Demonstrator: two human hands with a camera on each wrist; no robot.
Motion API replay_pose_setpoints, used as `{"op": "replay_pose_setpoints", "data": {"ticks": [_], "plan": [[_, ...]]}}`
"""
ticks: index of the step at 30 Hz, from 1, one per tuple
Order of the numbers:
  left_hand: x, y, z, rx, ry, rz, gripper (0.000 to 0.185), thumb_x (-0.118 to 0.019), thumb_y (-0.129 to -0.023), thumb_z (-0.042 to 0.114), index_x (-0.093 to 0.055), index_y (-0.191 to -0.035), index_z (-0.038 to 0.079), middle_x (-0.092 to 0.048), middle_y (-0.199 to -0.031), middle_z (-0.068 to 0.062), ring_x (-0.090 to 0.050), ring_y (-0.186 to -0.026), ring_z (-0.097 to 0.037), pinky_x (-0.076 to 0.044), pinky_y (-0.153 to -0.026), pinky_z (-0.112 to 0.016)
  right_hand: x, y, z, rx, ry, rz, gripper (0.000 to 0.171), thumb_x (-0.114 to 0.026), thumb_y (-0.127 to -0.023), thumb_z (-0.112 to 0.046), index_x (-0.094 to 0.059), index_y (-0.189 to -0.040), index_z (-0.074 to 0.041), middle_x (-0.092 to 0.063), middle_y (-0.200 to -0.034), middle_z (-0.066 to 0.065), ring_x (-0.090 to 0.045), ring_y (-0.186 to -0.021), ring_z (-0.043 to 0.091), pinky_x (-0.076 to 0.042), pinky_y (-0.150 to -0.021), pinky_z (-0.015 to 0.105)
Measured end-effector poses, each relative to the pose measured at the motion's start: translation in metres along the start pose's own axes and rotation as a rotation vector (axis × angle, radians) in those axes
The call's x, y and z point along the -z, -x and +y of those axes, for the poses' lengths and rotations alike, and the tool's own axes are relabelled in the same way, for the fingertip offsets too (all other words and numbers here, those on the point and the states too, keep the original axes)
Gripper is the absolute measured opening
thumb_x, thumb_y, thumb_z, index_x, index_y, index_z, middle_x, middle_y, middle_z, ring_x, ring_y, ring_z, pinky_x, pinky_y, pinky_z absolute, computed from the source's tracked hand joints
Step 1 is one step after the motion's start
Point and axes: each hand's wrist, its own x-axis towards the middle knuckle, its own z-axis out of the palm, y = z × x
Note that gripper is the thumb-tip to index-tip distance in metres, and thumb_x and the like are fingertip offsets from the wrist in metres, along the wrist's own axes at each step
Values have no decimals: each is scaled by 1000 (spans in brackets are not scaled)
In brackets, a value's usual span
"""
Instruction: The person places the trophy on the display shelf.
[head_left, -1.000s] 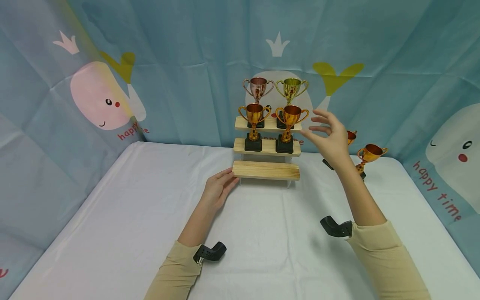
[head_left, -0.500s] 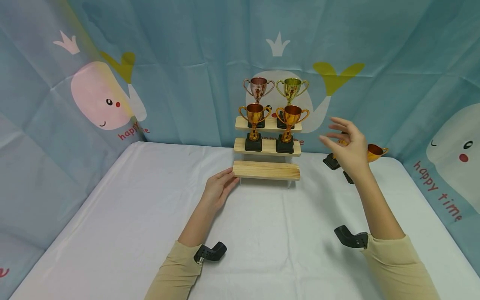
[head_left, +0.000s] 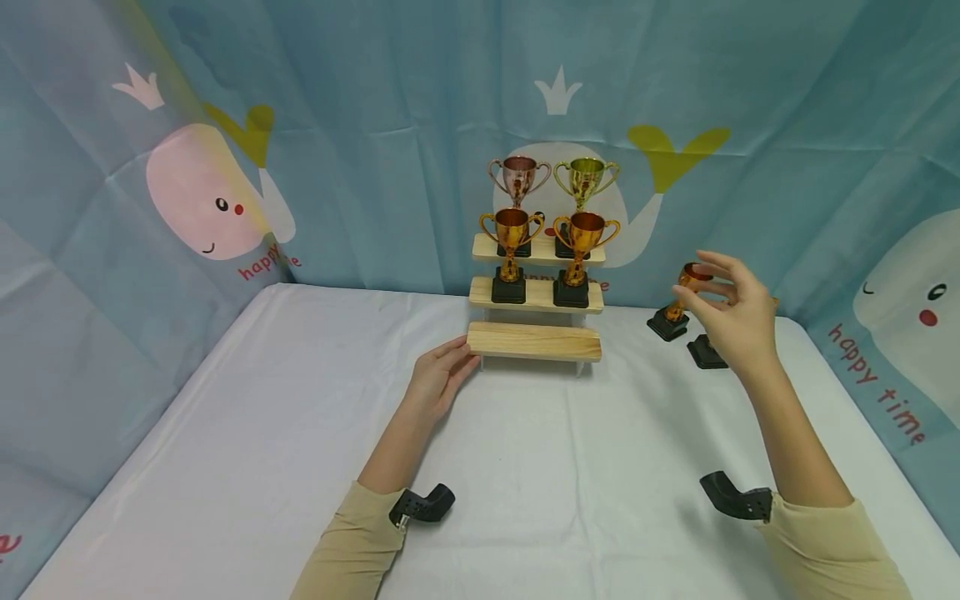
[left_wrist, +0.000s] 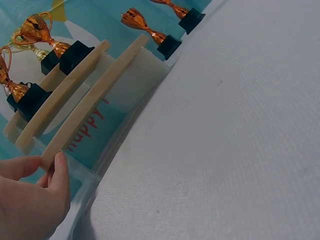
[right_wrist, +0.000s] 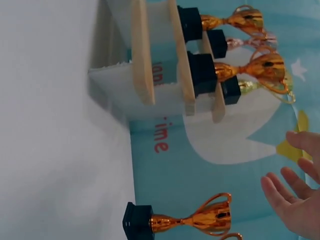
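My left hand (head_left: 433, 385) pinches the left end of the lowest wooden shelf board (head_left: 534, 341) between thumb and fingers, plain in the left wrist view. On the middle tier stand two bronze-orange trophy cups, one left (head_left: 512, 229) and one right (head_left: 582, 233), on black bases. Behind them, the top tier carries a rose-gold trophy (head_left: 519, 177) and a yellow-gold trophy (head_left: 585, 179). To the right, my right hand (head_left: 738, 321) hovers with fingers spread, holding nothing. It overlaps an orange trophy (head_left: 669, 321) on the table and mostly hides a second trophy (head_left: 707, 353) there.
A white cloth (head_left: 525, 467) covers the table. Blue curtain (head_left: 360, 192) printed with whales hangs close behind the shelf and along both sides. Black wrist cameras (head_left: 423, 504) sit at both cuffs.
My right hand has moved right and slightly down, away from the trophies on the shelf to those on the table. My left hand keeps its grip on the shelf board.
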Motion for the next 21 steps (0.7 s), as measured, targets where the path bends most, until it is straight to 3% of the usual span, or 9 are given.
{"op": "replay_pose_setpoints", "data": {"ticks": [4,10,21], "plan": [[0,0,-1,0,4,1,45,-57,-108,-1,-48,-151,-9,-47,-153,-23,-54,-137,-30,-60,-103,-23,6,4,3,-25,63,21,57,-77,-100,-20,-55,-152,-11,-61,-140,9,-57,-103,-11,-49,-86,7],[0,1,-1,-3,-2,6,46,-56,-108,-1,-47,-152,-8,-47,-153,-23,-54,-138,-29,-60,-103,-22,17,9,8,-39,81,42,56,-76,-100,-19,-56,-152,-15,-58,-128,-16,-57,-102,-13,-49,-87,5],[1,2,-2,-24,-12,-21,44,-53,-109,-2,-46,-151,-12,-45,-152,-26,-51,-139,-33,-58,-107,-24,33,13,23,-82,158,83,60,-77,-100,-20,-54,-154,-11,-53,-120,-24,-53,-102,-11,-52,-93,4]]}}
